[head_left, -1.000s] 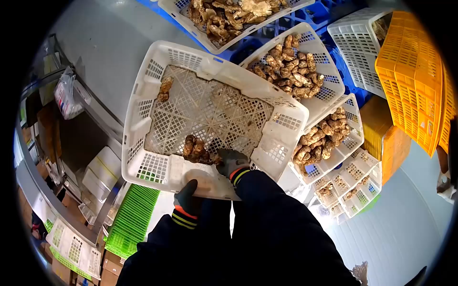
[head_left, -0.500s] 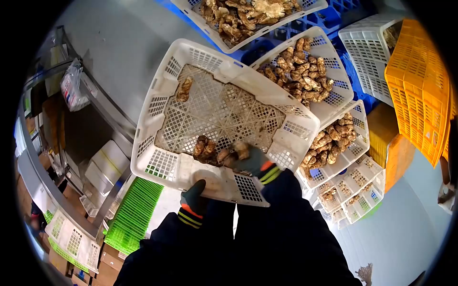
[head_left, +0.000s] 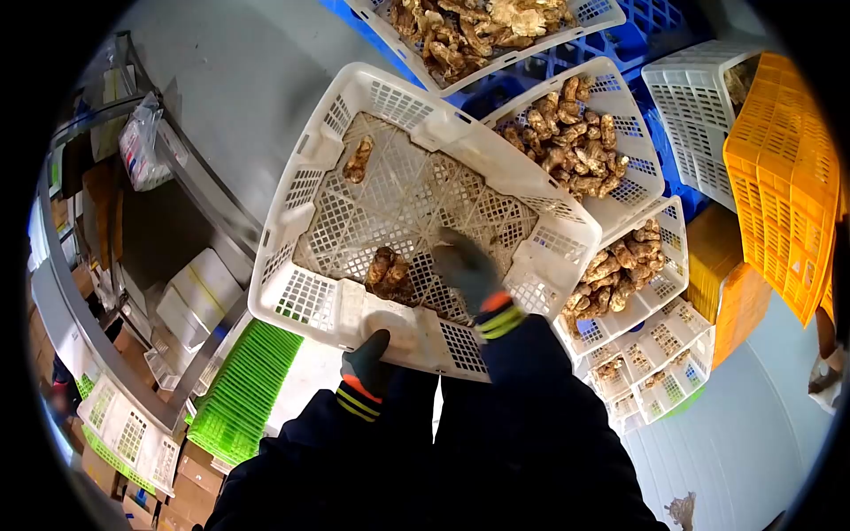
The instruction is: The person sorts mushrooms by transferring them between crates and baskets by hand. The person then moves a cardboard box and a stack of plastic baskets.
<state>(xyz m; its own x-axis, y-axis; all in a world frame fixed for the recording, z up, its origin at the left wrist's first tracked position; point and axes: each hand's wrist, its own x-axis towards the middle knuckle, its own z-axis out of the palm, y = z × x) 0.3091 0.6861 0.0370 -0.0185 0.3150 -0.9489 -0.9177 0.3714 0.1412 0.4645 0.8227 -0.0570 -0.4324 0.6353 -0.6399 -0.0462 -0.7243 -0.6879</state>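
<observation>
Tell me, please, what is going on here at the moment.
A person is working at a white crate. The gloved left hand holds its near rim, while the gloved right hand is inside, over the crate's floor; blur hides whether it holds anything. A small clump of mushrooms lies toward the near side, and a lone mushroom toward the far left. Another crate to the right holds many more.

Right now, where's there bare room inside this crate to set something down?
The crate floor is bare between the lone brown piece, the far wall and your right hand. It's crowded at the near wall, where a brown clump lies just beyond your left hand. The neighbouring crate beyond the far wall is heaped.
</observation>
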